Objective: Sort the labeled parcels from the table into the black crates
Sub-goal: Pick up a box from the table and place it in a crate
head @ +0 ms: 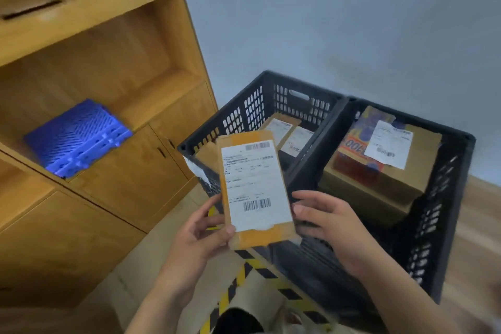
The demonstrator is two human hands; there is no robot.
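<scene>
Reading the label before the drop

My left hand (pixel 202 236) and right hand (pixel 329 222) both grip the parcel (pixel 254 187). I'd read it, then lower it flat into the right crate (pixel 444 198).

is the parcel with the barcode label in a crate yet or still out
Out: the parcel is held by both hands above the crates.
</scene>
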